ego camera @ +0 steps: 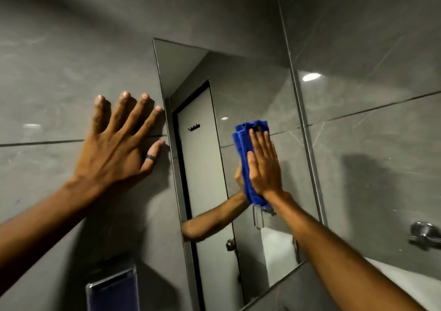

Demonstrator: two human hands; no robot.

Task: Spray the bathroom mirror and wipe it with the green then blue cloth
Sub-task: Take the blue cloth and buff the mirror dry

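Note:
The tall bathroom mirror hangs on a grey tiled wall, framed by a thin metal edge. My right hand presses a folded blue cloth flat against the glass near the mirror's middle, fingers straight and together. The cloth shows above and left of the hand and below the wrist. My left hand lies flat on the wall tile just left of the mirror's frame, fingers spread, a dark ring on the thumb, holding nothing. No green cloth or spray bottle is in view.
The mirror reflects a white door with hooks and a round knob. A clear-fronted dispenser sits on the wall at lower left. A chrome fitting sticks out of the wall at the right, above a white surface.

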